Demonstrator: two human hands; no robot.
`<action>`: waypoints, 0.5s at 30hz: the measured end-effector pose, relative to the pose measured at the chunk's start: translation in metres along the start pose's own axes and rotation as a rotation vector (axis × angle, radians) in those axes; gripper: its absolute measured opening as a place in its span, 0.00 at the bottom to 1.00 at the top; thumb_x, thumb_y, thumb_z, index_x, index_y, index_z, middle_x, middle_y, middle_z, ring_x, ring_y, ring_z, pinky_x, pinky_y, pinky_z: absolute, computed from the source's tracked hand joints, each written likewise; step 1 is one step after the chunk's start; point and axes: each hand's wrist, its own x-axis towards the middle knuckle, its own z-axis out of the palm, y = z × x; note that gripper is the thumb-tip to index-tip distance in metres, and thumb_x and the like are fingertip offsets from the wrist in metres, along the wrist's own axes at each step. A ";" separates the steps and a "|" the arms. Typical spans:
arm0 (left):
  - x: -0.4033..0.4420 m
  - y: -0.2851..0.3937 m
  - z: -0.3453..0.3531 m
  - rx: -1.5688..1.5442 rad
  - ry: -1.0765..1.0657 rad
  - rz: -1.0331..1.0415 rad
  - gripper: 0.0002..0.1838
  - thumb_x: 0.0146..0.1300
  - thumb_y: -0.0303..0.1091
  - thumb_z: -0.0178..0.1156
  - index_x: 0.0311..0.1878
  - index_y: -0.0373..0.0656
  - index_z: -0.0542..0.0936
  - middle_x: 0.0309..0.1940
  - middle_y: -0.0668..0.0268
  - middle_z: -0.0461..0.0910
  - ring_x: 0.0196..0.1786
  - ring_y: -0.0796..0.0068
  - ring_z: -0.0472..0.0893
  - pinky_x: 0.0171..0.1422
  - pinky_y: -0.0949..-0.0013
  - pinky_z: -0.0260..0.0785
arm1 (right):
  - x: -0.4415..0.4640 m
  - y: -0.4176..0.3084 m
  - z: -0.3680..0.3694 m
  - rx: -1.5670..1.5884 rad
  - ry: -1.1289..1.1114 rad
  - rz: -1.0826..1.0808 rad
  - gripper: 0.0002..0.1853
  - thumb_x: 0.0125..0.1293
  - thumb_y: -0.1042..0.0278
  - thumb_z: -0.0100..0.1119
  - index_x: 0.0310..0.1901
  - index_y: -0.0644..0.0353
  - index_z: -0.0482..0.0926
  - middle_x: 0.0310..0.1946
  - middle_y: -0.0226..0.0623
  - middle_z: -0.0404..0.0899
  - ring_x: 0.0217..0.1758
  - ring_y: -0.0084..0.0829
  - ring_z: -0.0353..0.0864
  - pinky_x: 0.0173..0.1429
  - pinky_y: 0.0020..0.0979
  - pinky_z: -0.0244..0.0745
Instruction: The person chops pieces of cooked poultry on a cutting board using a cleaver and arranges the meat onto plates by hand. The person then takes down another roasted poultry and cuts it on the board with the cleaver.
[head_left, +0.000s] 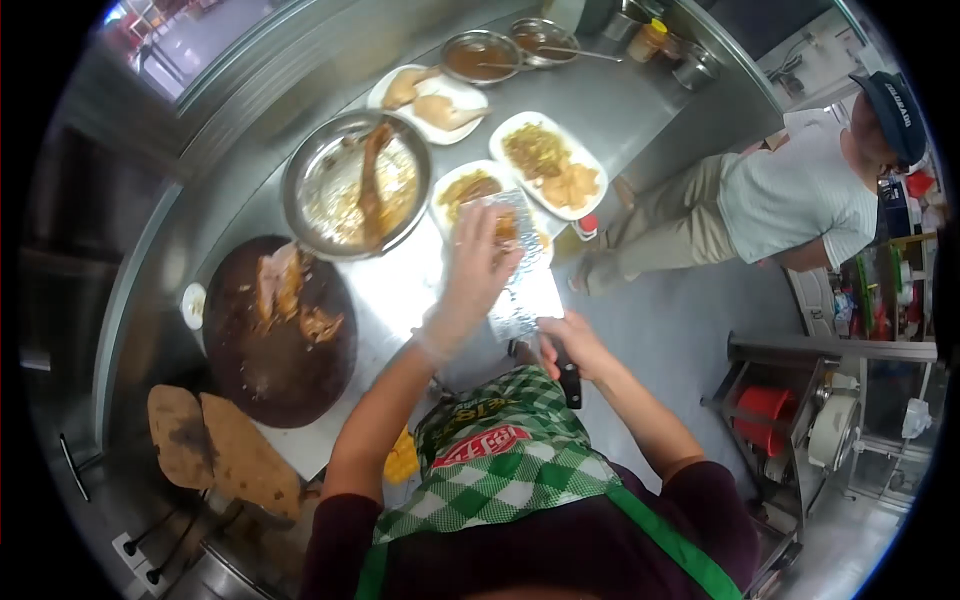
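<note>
My right hand (570,345) is wrapped round the black handle of a cleaver (525,298), whose broad shiny blade points up and away from me. My left hand (481,262) lies over the blade's far part with its fingers stretched out, next to some brown food pieces (506,226) on the blade. Just beyond the fingers is a white plate (440,208) of food, partly hidden by the hand and blade. A second white oval plate (596,205) with greens and pale pieces stands to its right.
A round dark chopping board (240,365) holds cut meat (279,284). Behind it are a metal bowl (292,190) with a wooden-looking utensil, a plate of poultry pieces (438,110) and two sauce bowls. A person in a cap (800,190) stands at the right.
</note>
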 end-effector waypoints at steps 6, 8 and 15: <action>0.110 -0.010 0.139 0.096 0.035 -0.028 0.28 0.62 0.30 0.59 0.66 0.44 0.64 0.68 0.46 0.57 0.71 0.42 0.54 0.74 0.50 0.47 | 0.048 -0.092 -0.148 -0.027 0.000 -0.007 0.06 0.67 0.68 0.48 0.37 0.61 0.66 0.13 0.34 0.67 0.08 0.31 0.68 0.12 0.30 0.64; 0.131 -0.030 0.161 0.181 0.064 -0.049 0.27 0.63 0.32 0.57 0.66 0.42 0.64 0.68 0.47 0.58 0.71 0.43 0.54 0.74 0.49 0.48 | 0.071 -0.114 -0.169 -0.054 -0.034 -0.010 0.07 0.67 0.68 0.48 0.38 0.61 0.66 0.13 0.34 0.67 0.08 0.30 0.68 0.12 0.30 0.64; 0.167 -0.065 0.183 0.373 0.148 -0.220 0.27 0.64 0.29 0.54 0.66 0.43 0.62 0.67 0.52 0.59 0.71 0.43 0.55 0.74 0.42 0.45 | 0.136 -0.149 -0.205 -0.107 -0.169 0.077 0.08 0.68 0.66 0.51 0.37 0.61 0.67 0.14 0.33 0.68 0.08 0.29 0.68 0.13 0.29 0.64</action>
